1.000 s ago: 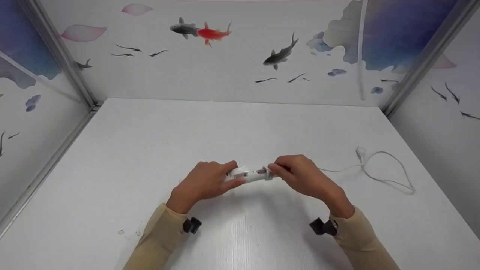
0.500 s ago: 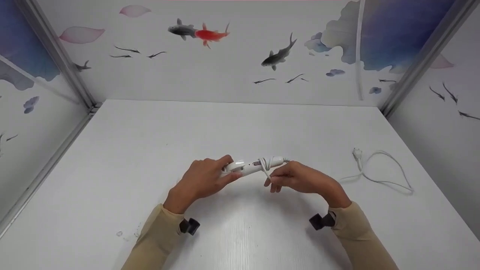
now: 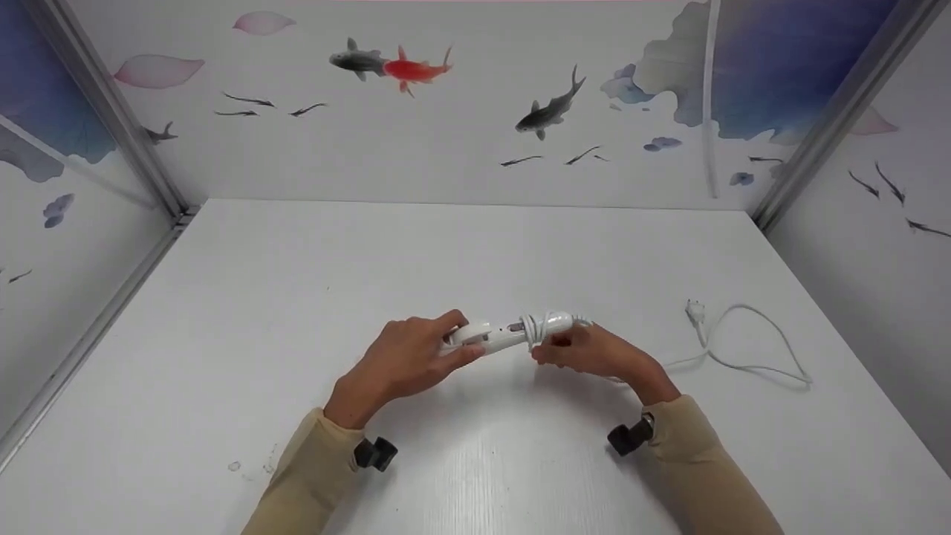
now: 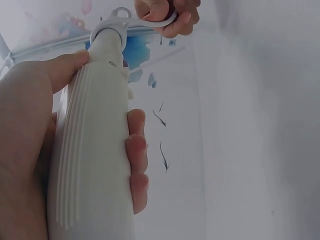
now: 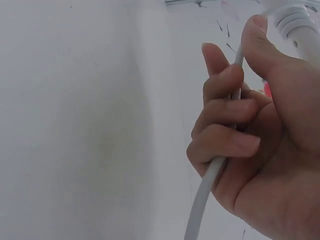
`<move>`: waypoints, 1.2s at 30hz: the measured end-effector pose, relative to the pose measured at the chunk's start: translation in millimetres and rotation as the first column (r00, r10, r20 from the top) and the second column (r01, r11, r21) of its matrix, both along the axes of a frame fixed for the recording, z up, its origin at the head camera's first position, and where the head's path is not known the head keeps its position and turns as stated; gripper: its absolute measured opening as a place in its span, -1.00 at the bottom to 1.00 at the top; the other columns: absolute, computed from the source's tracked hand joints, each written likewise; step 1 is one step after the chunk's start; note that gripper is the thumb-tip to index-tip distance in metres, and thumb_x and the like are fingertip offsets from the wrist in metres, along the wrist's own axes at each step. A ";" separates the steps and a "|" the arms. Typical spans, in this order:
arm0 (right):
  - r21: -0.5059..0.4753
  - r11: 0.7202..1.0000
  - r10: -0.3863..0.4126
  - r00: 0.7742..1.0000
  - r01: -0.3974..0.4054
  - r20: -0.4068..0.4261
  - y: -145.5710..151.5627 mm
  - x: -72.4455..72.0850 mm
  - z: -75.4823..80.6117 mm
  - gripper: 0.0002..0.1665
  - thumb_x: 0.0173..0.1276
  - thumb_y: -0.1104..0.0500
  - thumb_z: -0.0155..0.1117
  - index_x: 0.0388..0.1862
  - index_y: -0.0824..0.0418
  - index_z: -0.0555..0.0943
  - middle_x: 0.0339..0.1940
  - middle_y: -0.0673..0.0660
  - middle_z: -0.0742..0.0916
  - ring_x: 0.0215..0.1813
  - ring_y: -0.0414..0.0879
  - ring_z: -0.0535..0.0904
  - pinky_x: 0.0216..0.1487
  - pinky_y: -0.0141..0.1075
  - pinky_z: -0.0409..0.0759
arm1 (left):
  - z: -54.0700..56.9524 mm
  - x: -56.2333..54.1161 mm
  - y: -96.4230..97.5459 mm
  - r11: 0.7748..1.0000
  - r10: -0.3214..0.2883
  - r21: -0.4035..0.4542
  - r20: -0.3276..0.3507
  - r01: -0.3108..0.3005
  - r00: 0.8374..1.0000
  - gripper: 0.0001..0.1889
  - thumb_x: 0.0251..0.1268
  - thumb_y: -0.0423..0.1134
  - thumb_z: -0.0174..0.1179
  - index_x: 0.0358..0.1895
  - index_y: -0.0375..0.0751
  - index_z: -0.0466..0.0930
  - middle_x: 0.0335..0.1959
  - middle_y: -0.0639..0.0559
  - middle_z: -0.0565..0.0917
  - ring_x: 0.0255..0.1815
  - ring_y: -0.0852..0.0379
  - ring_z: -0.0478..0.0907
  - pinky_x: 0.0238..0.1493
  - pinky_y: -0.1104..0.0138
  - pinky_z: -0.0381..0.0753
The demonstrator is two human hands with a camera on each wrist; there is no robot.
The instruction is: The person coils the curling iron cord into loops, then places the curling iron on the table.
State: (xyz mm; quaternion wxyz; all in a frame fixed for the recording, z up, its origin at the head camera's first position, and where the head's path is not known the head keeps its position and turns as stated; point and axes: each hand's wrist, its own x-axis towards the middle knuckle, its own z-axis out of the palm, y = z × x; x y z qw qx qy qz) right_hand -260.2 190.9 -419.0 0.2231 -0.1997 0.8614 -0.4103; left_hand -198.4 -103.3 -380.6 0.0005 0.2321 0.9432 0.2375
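Note:
My left hand (image 3: 409, 360) grips a white hair styling iron (image 3: 505, 342) by its thick end, holding it sideways above the table. In the left wrist view, the thumb (image 4: 70, 69) lies along one side of the ribbed body (image 4: 97, 150) and the fingers curl round the other. Several turns of white power cord (image 3: 530, 331) circle the narrow handle near its cord end. My right hand (image 3: 594, 353) is just below that end. Its curled fingers hold the trailing cord (image 5: 200, 200), which runs through the palm in the right wrist view.
The remaining cord lies in a loose loop (image 3: 769, 316) on the white table (image 3: 446, 260) to the right, ending in a two-pin plug (image 3: 695, 310). Printed panels with fish stand behind and at both sides. Black wrist cameras sit on both sleeves.
My right hand has gone from above the handle, down and around beneath it, carrying the cord. Another turn now shows on the handle. The plug and loop have slid slightly left.

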 end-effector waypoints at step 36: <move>-0.003 0.998 -0.068 0.974 0.069 -0.218 -21.0 33.0 52.0 -0.68 0.54 -0.01 0.14 -0.20 0.15 0.72 -0.41 0.08 0.64 -0.36 -0.09 0.42 -0.33 -0.30 0.42 | -11.7 -0.5 11.5 0.997 0.048 -0.069 0.102 -0.041 0.994 -0.56 0.40 0.27 0.08 0.06 0.03 0.54 -0.50 0.10 0.55 -0.53 0.14 0.38 -0.43 0.30 0.31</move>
